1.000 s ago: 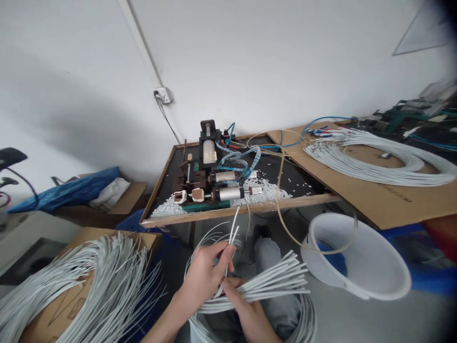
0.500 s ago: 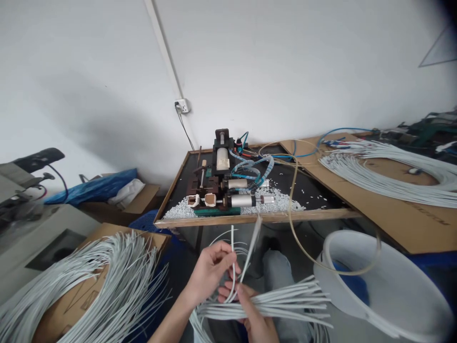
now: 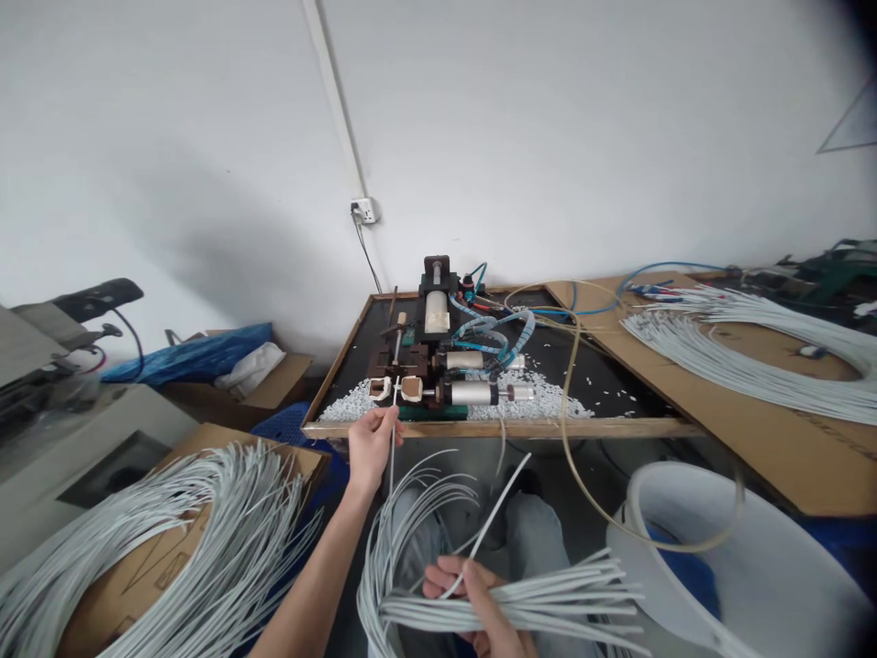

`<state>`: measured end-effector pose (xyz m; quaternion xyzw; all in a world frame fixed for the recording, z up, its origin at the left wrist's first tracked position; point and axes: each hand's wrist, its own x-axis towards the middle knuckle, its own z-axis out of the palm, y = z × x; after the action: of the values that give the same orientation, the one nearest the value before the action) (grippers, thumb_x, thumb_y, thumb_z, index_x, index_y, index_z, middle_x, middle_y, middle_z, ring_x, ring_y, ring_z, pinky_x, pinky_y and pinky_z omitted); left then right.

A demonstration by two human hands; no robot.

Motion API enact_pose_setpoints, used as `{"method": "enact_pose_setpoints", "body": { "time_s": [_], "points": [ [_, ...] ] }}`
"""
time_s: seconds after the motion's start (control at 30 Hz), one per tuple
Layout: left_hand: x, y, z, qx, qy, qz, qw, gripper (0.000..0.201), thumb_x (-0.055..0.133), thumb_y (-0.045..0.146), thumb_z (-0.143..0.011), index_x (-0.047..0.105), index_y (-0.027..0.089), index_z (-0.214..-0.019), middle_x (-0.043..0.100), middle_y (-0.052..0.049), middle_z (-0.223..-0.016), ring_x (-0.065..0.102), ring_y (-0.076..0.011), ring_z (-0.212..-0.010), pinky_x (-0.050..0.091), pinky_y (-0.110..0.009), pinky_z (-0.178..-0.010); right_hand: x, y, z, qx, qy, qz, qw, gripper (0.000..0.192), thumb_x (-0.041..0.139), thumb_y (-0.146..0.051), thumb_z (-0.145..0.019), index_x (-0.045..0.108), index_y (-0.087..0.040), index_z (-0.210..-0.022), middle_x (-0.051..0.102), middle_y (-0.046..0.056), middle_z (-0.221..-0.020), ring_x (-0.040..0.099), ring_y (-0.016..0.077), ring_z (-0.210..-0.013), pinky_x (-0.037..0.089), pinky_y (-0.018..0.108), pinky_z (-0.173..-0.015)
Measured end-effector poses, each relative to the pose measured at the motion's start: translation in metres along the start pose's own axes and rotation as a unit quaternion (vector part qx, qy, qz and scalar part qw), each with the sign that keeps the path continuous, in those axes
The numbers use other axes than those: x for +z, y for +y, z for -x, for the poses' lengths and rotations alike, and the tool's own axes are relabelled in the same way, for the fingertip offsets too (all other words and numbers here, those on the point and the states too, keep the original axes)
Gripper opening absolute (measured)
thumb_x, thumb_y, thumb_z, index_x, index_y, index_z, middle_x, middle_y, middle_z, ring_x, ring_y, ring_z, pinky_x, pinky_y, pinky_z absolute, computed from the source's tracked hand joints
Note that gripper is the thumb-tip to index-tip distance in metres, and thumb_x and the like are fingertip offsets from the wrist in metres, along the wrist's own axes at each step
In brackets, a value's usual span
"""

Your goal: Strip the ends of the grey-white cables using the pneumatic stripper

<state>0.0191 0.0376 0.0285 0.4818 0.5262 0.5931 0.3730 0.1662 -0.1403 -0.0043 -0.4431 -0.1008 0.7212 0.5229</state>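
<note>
Pinched in the fingers of my left hand (image 3: 374,445) is one white cable (image 3: 396,402), its tip between the two brown-and-white jaws (image 3: 411,389) of a pneumatic machine (image 3: 438,343). My right hand (image 3: 480,594), low in the middle, grips a bundle of white cables (image 3: 548,589). One cable of the bundle (image 3: 500,503) sticks up apart from the others between the right thumb and fingers. The rest of the bundle loops round to the left over the lap.
White cut scraps (image 3: 548,395) lie round the machine on a wood-edged black table (image 3: 617,426). A white bucket (image 3: 640,512) stands at right. Coiled cables lie on cardboard at left (image 3: 226,512) and right (image 3: 754,320). A yellowish hose (image 3: 565,393) hangs over the table's front edge.
My left hand has moved up and forward from beside the right hand, carrying one cable to the machine's jaws. My right hand stays low with the bundle. The view has shifted slightly.
</note>
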Motion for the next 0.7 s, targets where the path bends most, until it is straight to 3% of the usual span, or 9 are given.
{"method": "enact_pose_setpoints", "body": {
  "time_s": [0.1, 0.23, 0.37, 0.7],
  "points": [
    [0.001, -0.008, 0.006, -0.009, -0.009, -0.005, 1.0, 0.031, 0.064, 0.044, -0.082, 0.06, 0.015, -0.072, 0.048, 0.006, -0.045, 0.043, -0.0082, -0.037, 0.033, -0.019, -0.04, -0.003, 0.002, -0.002, -0.002, -0.002, 0.002, 1.0, 0.059, 0.08, -0.065, -0.054, 0.077, -0.014, -0.085, 0.08, 0.013, -0.086, 0.075, 0.0331, -0.088, 0.058, 0.04, -0.076],
    [-0.007, -0.016, 0.021, -0.07, -0.068, 0.026, 0.995, 0.036, 0.061, 0.049, -0.081, 0.062, 0.013, -0.077, 0.035, 0.01, -0.044, 0.032, -0.0054, -0.034, 0.024, -0.017, -0.037, -0.005, 0.003, -0.004, 0.003, -0.006, -0.008, 1.0, 0.059, 0.08, -0.063, -0.055, 0.076, -0.013, -0.085, 0.08, 0.014, -0.087, 0.075, 0.0328, -0.089, 0.058, 0.039, -0.076],
    [-0.013, -0.016, 0.03, -0.101, -0.075, 0.094, 0.988, 0.036, 0.059, 0.05, -0.082, 0.061, 0.014, -0.078, 0.027, 0.012, -0.05, 0.025, -0.0038, -0.036, 0.025, -0.016, -0.037, -0.002, 0.001, -0.002, -0.003, -0.012, -0.011, 1.0, 0.056, 0.081, -0.063, -0.054, 0.076, -0.015, -0.083, 0.08, 0.014, -0.086, 0.075, 0.0335, -0.089, 0.058, 0.041, -0.076],
    [-0.008, -0.021, 0.019, -0.019, -0.012, 0.038, 0.999, 0.03, 0.063, 0.043, -0.083, 0.066, 0.013, -0.08, 0.051, 0.005, -0.051, 0.044, -0.0084, -0.04, 0.035, -0.02, -0.043, -0.001, -0.003, 0.001, -0.002, -0.02, -0.003, 1.0, 0.053, 0.081, -0.062, -0.054, 0.077, -0.017, -0.082, 0.08, 0.014, -0.085, 0.075, 0.0325, -0.086, 0.059, 0.039, -0.075]
  ]
}}
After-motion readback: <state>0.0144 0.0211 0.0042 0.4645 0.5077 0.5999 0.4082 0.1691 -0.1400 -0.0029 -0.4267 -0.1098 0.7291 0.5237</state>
